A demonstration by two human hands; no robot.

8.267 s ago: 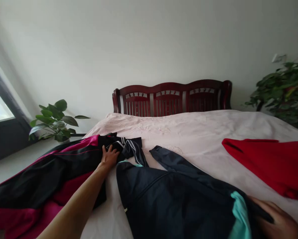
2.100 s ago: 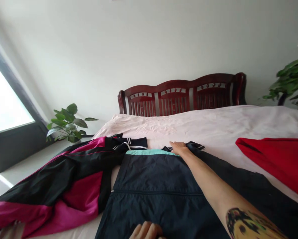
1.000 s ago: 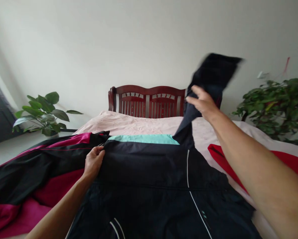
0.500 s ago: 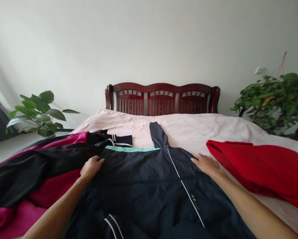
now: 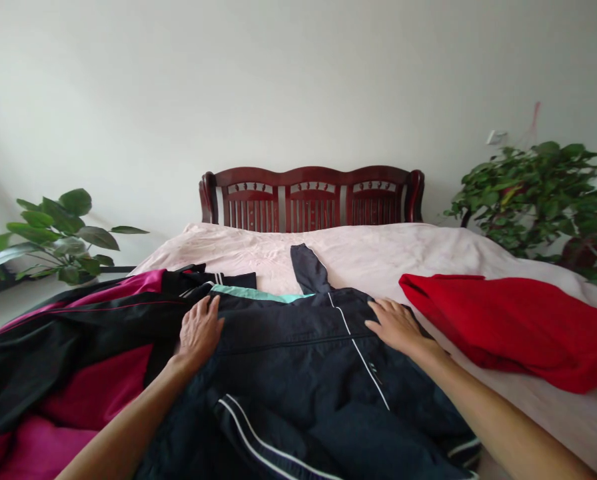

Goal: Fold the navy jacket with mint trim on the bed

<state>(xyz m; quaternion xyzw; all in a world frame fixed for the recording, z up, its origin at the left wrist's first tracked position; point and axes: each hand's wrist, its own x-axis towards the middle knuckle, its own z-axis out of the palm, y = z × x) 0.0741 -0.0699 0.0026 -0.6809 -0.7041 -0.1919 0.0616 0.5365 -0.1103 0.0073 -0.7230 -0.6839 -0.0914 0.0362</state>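
I have 2 hands on the dark jacket (image 5: 288, 363), which lies spread on the bed sheet (image 5: 368, 257) in front of me. My left hand (image 5: 201, 328) rests near the jacket's left edge, beside the black and pink jacket (image 5: 98, 327). My right hand (image 5: 396, 327) rests near its right edge, with the red cloth (image 5: 518, 327) lying further right. Both hands are palm down, fingers extended and thumbs a little apart; I see no cloth clasped in either.

1 sleeve (image 5: 308, 270) points away toward the headboard (image 5: 312, 200), next to the mint strip (image 5: 263, 294) along the far edge. Nearer me, a piece with 2 white stripes (image 5: 273, 427) lies bunched across the jacket, probably the other sleeve.

I judge the step in hand to be smoothing and squaring the jacket. The next move, as I read it, calls for light, even pressure from both hands, then straightening that bunched part without dragging the flat cloth.
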